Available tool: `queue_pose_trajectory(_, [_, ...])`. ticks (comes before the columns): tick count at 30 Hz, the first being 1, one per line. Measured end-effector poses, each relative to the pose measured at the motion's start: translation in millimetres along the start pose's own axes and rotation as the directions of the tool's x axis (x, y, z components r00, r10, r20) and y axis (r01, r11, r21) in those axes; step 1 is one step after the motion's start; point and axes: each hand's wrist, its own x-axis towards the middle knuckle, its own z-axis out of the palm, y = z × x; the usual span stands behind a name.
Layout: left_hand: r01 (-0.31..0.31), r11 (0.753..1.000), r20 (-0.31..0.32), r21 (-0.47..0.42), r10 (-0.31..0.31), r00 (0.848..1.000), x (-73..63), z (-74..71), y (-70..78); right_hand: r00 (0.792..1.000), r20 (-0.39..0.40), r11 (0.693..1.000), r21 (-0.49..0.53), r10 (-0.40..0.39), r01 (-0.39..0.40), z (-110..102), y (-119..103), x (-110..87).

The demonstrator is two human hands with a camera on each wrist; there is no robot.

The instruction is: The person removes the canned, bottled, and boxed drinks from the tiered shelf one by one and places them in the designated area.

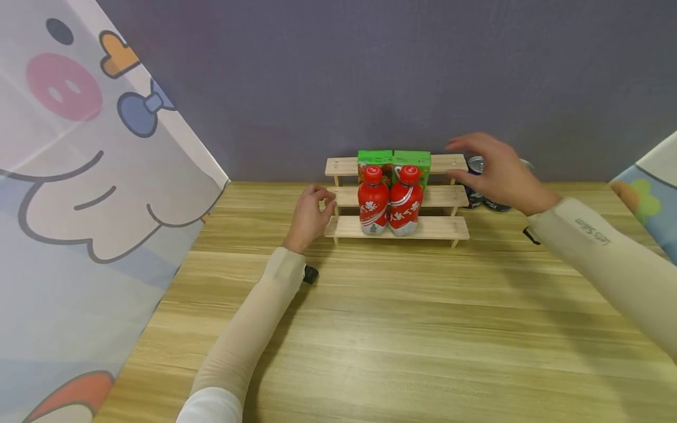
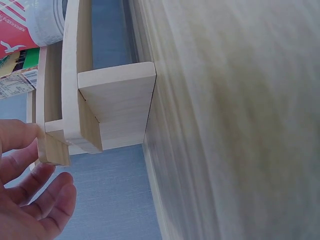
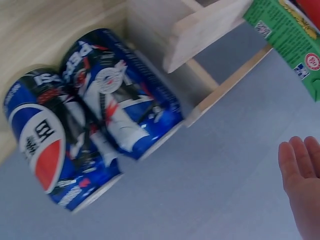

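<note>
1) The three-tier shelf of pale wood (image 1: 443,227) stands on the wood-grained table (image 1: 423,329), near the grey wall (image 1: 370,70)
2) The left hand (image 1: 309,216) is at the left end of its middle tier, thumb and fingers curved with narrow gap; whether it grips, I cannot tell
3) The right hand (image 1: 496,174) is near its right end, thumb and fingers wide apart, holding nothing
4) Two red plastic bottles (image 1: 373,202) stand upright on the lowest tier, two green cartons (image 1: 412,157) behind them
5) Two blue metal cans (image 3: 122,95) stand just right of the shelf
</note>
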Motion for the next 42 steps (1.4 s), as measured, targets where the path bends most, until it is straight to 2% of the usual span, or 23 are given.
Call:
queue_pose_trajectory(4, [-0.009, 1.000, -0.002, -0.004, 0.009, 1.000, 0.5, 0.1, 0.4, 0.999, 0.015, 0.999, 0.036, -0.037, 0.036, 3, -5, 6.1])
queue_pose_trajectory(9, [-0.003, 1.000, -0.003, 0.001, 0.003, 1.000, 0.5, 0.0, 0.9, 0.998, 0.045, 0.997, 0.071, -0.036, 0.033, 8, -8, 14.8])
queue_pose_trajectory(20, [-0.001, 1.000, -0.005, 0.004, 0.001, 1.000, -0.5, -0.2, 0.5, 0.995, 0.065, 0.995, 0.064, -0.079, 0.075, 22, -7, 28.2])
queue_pose_trajectory(31, [-0.011, 1.000, -0.006, 0.001, 0.011, 1.000, 0.5, -1.0, 1.3, 0.995, 0.085, 0.996, 0.067, -0.060, 0.055, 27, -8, 31.6])
queue_pose_trajectory(42, [-0.014, 1.000, -0.005, 0.001, 0.014, 1.000, 0.4, -0.5, 1.5, 0.993, 0.077, 0.994, 0.078, -0.087, 0.081, 29, -6, 31.7])
